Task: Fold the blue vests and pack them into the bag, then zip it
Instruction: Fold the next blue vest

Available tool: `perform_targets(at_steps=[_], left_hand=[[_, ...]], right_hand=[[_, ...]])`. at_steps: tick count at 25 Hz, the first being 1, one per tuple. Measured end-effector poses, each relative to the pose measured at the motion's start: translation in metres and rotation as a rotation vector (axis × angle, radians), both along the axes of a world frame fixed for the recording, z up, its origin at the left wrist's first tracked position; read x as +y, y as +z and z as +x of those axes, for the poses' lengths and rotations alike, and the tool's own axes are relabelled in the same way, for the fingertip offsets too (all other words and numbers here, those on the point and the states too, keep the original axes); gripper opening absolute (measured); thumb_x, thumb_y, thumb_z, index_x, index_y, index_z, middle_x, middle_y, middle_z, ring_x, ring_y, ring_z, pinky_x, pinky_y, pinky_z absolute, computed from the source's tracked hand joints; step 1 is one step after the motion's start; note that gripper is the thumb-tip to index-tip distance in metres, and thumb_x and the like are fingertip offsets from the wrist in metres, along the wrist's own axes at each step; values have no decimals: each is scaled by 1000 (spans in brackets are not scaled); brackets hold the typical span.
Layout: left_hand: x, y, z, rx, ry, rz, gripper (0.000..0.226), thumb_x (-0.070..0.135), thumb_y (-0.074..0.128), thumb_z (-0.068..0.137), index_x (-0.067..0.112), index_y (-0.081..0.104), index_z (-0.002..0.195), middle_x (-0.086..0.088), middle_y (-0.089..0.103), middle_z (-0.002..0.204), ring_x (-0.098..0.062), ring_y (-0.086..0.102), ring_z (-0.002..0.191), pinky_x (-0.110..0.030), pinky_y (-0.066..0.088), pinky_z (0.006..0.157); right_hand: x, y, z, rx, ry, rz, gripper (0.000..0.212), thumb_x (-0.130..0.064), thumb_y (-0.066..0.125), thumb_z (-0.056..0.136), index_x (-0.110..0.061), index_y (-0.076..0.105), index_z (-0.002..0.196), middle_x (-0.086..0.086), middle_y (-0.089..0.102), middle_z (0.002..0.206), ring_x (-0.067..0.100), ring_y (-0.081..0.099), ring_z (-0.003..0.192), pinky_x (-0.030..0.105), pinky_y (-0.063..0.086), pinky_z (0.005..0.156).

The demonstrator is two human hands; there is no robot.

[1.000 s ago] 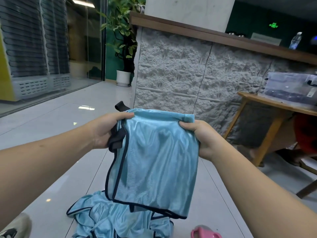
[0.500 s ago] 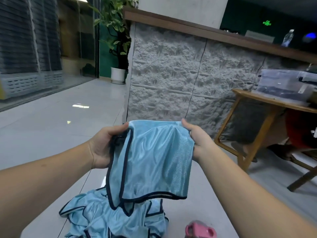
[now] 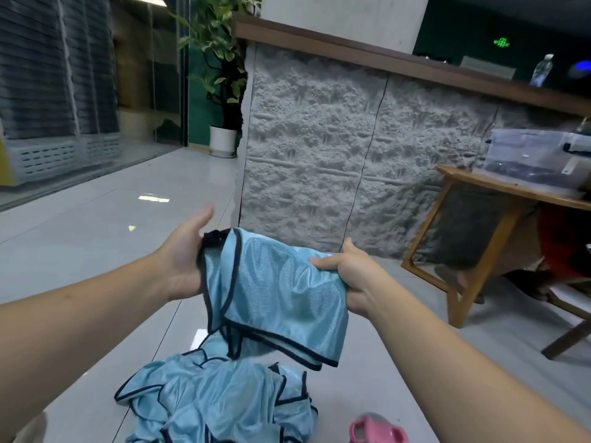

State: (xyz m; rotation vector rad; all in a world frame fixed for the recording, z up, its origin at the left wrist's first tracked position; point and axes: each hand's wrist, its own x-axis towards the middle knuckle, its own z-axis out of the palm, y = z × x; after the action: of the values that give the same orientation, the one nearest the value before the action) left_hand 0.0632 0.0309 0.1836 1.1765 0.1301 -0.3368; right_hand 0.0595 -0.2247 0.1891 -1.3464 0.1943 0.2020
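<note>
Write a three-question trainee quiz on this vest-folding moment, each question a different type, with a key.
1. True or false: both the left hand and the right hand hold the folded vest in the air.
2. Where do the loose vests lie? A) on the wooden table B) on the floor below the held vest C) inside a bag
3. Fill in: the vests' edges carry a dark ____ trim.

Key: 1 true. 2 B. 3 navy.
</note>
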Motion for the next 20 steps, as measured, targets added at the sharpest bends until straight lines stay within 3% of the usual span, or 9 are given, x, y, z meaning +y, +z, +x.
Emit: perform_targets(at_steps=[2,3,5,8,10,11,15,17,20], left_hand=[[-6,3,-8,-6,-83,-15,91,79,43,91,-2,78,111,-22,75,116,-41,71,111,-52,51,97],[-9,3,-8,-10,-107,55,80,72,54,89,0,76,117,-20,75,117,-38,72,111,-52,51,100],[-14,2,-5,-17,-113,262,58,34,77,83,-2,69,127,-18,77,112,-33,74,101,-51,55,99],[-15,7,-1,-14,-70,384,89,0,84,70,6,47,151,-23,71,125,-36,76,89,-56,61,86],[-12,9,5,-97,5,299,119,-8,83,76,42,18,162,-18,53,147,-40,77,87,-53,63,69],[-10,11,5,-131,23,294,122,-10,81,78,52,14,160,-16,49,151,-42,77,88,-52,63,68],[-8,6,5,-225,-77,383,94,-24,66,82,44,54,145,-21,64,130,-47,74,98,-56,63,78],[-7,1,8,-232,-117,427,81,-28,57,83,35,66,132,-24,63,127,-50,71,101,-54,63,78],[-7,-6,9,-249,-193,570,70,-32,55,77,21,69,120,-24,66,120,-47,68,108,-52,62,83]], right_hand=[[1,-3,1,3,-4,-25,99,19,58,93,-37,17,164,28,55,145,42,77,92,58,63,75],[0,-4,1,-12,4,-42,81,18,56,94,-25,36,159,29,65,133,41,77,90,55,64,73],[-4,-5,5,-21,5,-115,44,15,55,96,-5,65,134,27,76,106,40,77,89,48,65,72],[-12,2,8,-27,64,-251,23,6,67,93,8,73,115,28,76,104,39,76,96,45,64,78],[-17,10,7,-71,158,-334,22,2,75,87,11,74,108,26,77,103,35,77,90,40,64,77],[-18,13,6,-87,207,-388,25,2,79,84,11,75,106,25,77,101,34,77,88,38,63,77],[-11,9,5,-132,244,-753,37,9,88,69,3,77,104,24,78,93,39,77,89,47,64,85],[-7,4,7,-165,250,-973,23,2,87,71,-6,82,93,19,79,90,34,77,87,46,64,85],[-5,2,4,-205,258,-1150,10,-8,82,80,-12,82,89,14,78,93,24,67,78,36,58,72]])
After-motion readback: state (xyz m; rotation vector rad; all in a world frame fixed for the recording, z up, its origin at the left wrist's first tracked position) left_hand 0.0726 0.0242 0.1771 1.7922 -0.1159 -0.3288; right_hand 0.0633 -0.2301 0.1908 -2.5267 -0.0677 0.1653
